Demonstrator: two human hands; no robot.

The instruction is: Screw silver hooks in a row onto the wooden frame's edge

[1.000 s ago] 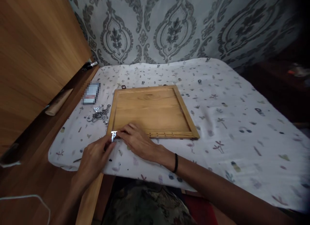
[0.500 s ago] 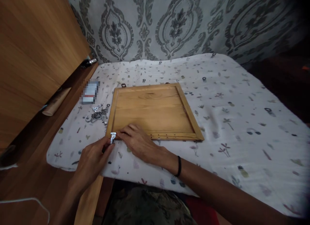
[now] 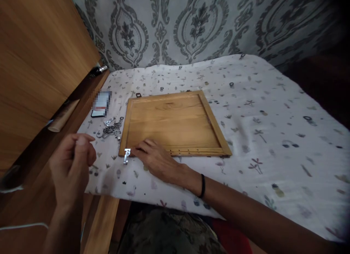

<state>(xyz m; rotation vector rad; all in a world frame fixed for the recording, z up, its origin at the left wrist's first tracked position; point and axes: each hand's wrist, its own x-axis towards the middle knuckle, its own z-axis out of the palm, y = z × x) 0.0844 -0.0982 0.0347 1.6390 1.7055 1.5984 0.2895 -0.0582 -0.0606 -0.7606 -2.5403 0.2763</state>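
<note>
A shallow wooden frame with a panel inside [image 3: 166,122] lies flat on the patterned cloth. At its front left corner sits a small silver metal latch [image 3: 127,155], its lower end jutting past the edge. My right hand [image 3: 157,161] rests over the front rail, fingers together and bent, their tips against the latch's right side. My left hand [image 3: 73,166] is raised apart from the frame, left of it, with fingers curled in and the thumb against them; whatever it may hold is hidden. Loose metal hardware [image 3: 111,130] lies in a pile beside the frame's left side.
A phone with a blurred screen [image 3: 101,102] lies behind the hardware. A wooden cabinet [image 3: 41,57] stands at the left, with a tan rolled object [image 3: 63,117] and a dark, silver-tipped item [image 3: 98,70] along its base. A patterned curtain [image 3: 161,31] hangs behind.
My left hand has let go of the latch and moved left, its fingers curling closed. My right hand stays at the latch, which remains on the corner.
</note>
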